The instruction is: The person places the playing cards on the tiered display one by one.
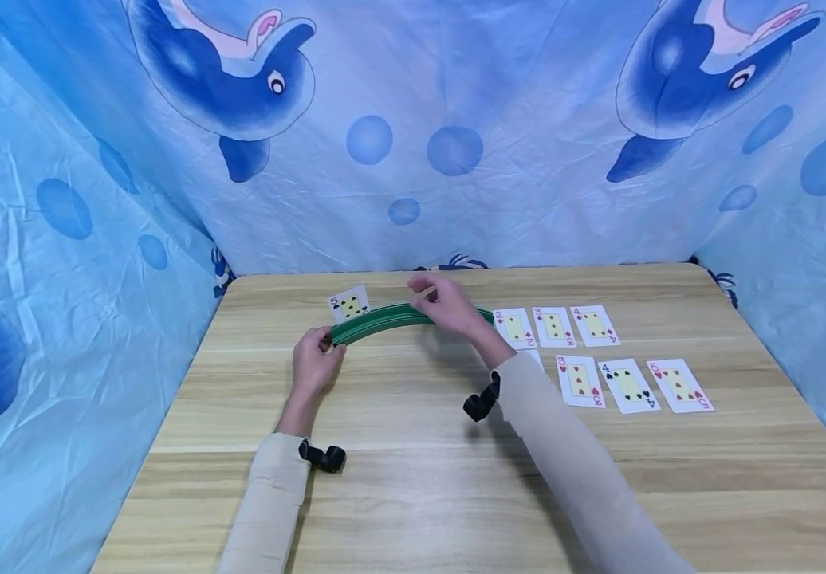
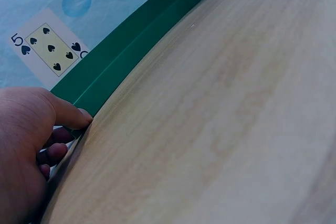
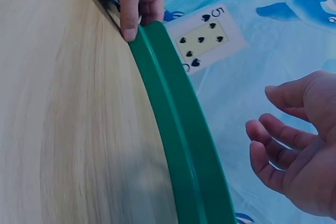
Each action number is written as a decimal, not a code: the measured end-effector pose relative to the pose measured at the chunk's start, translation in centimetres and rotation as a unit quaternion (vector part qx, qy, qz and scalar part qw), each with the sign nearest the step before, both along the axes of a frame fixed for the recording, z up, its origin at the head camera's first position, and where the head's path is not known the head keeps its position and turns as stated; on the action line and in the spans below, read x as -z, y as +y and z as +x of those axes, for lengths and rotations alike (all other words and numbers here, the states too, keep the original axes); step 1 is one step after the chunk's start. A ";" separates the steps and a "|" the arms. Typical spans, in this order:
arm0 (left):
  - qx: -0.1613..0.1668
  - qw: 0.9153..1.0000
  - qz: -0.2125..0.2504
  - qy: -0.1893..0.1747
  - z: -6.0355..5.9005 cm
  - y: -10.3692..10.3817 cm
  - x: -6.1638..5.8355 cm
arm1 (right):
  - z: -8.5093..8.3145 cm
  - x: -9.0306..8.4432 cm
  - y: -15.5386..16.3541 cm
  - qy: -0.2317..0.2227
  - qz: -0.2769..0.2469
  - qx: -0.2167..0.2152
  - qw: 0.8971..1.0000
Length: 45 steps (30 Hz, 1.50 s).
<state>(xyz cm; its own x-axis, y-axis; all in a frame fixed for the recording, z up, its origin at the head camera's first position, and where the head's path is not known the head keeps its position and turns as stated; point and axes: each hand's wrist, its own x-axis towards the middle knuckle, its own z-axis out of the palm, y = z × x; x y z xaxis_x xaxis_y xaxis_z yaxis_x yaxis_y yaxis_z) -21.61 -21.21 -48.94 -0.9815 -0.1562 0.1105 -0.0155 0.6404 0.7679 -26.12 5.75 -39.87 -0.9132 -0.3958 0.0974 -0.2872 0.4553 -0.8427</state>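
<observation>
A long, curved green card holder (image 1: 377, 320) stretches across the back half of the table. My left hand (image 1: 315, 363) pinches its left end, thumb on the near side, as the left wrist view shows. At that end a five of spades (image 2: 50, 50) leans upright, its lower edge hidden by the green strip. Over the holder's middle is my right hand (image 1: 449, 307), fingers loosely bent. In the right wrist view the same hand (image 3: 302, 145) holds nothing and is apart from the holder. My right hand and wrist hide part of the strip in the head view.
Right of the holder lie a two of diamonds (image 1: 514, 328), a three (image 1: 553, 327) and a four (image 1: 595, 326). Nearer are a three of hearts (image 1: 580, 381), a black four (image 1: 628, 385) and a five of hearts (image 1: 680, 386). My right sleeve partly covers another card (image 1: 532, 356). Fabric walls surround the table.
</observation>
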 end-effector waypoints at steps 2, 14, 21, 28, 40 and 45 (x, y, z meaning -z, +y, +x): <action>-0.001 1.000 -0.001 0.000 0.0 0.0 0.0 | 0.2 -0.1 0.6 -0.004 0.002 0.003 1.000; -0.001 1.000 0.009 -0.006 0.0 0.0 -0.1 | 2.0 -0.1 5.6 0.015 0.035 0.029 0.999; -0.001 1.000 0.003 -0.004 0.0 -0.1 -0.1 | 2.8 0.0 8.6 0.009 0.050 0.047 0.998; 0.000 1.000 0.001 0.000 0.0 -0.1 -0.1 | 3.5 0.0 11.3 -0.002 0.074 0.067 0.995; 0.000 1.000 0.008 -0.004 0.0 0.0 -0.2 | 4.7 0.5 17.5 -0.002 0.108 0.106 0.988; 0.001 1.000 0.005 -0.004 0.0 -0.1 -0.2 | 5.4 0.2 20.2 -0.007 0.127 0.122 0.984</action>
